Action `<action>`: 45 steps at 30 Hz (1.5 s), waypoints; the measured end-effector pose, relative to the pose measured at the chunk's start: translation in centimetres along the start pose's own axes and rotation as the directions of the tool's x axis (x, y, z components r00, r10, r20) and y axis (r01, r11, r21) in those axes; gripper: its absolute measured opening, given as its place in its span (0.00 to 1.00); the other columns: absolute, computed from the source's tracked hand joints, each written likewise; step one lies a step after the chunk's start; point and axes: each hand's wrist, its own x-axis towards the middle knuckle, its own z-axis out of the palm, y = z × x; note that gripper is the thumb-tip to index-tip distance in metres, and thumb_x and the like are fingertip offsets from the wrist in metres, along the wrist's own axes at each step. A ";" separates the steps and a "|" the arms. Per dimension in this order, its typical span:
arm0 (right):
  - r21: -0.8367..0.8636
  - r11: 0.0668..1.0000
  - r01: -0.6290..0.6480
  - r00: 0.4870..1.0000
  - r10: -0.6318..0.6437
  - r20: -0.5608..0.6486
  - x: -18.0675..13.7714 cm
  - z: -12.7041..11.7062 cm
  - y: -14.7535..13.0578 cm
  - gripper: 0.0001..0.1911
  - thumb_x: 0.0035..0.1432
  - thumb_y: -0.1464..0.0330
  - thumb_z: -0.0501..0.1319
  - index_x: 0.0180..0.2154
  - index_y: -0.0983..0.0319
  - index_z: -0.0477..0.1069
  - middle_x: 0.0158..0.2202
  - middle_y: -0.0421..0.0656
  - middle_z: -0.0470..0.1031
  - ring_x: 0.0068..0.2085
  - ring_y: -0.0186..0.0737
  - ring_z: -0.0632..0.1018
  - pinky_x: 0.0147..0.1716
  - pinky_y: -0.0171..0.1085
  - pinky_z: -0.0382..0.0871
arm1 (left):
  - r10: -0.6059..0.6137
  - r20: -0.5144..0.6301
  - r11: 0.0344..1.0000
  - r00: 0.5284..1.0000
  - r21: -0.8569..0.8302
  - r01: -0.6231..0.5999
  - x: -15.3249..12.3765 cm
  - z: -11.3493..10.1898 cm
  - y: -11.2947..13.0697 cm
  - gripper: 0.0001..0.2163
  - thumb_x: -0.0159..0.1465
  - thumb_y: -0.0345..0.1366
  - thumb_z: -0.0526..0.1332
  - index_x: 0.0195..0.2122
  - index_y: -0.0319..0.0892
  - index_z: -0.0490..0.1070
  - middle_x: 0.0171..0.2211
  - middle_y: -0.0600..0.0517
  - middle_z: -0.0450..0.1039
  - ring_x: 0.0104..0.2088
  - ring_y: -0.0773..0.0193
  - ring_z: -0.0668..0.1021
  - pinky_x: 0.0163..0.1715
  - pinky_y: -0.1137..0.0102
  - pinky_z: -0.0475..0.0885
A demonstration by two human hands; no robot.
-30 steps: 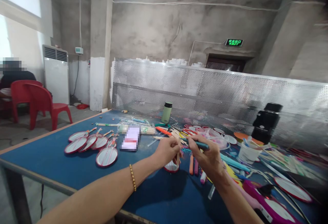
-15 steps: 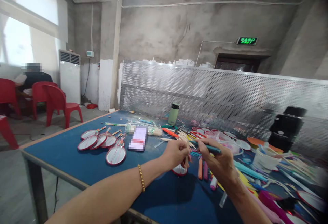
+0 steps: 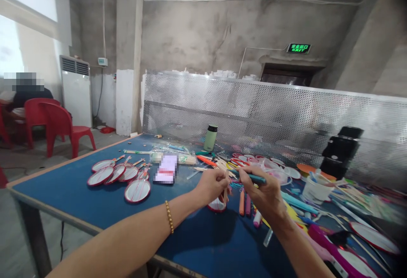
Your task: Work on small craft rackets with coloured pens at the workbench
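Several red-rimmed fans [image 3: 117, 175] lie seemingly finished at the blue table's [image 3: 79, 201] left, while the left hand [image 3: 213, 184] pinches the stick of a small fan [image 3: 217, 204] standing on the table just below, the right hand [image 3: 262, 190] pinches a teal pen [image 3: 254, 179], and loose sticks [image 3: 222, 166] wait beyond.

Red-rimmed white fan [image 3: 217, 204] stands head down, wooden handle [image 3: 225, 190] upright; teal pen [image 3: 257, 179] level just beside

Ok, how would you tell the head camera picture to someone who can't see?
Over a blue table, the left hand pinches a small red-rimmed fan by its stick and the right hand grips a teal pen-like tool. More round fans lie at left.
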 end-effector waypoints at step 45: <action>-0.010 1.000 0.003 1.000 -0.003 0.005 -0.1 0.0 -0.1 0.12 0.60 0.63 0.59 0.29 0.61 0.76 0.27 0.42 0.79 0.28 0.37 0.77 0.30 0.35 0.71 | 0.007 -0.004 1.000 1.000 -0.016 -0.007 -0.1 0.0 0.1 0.09 0.60 0.30 0.55 0.22 0.41 0.64 0.16 0.56 0.70 0.14 0.67 0.73 0.14 0.74 0.68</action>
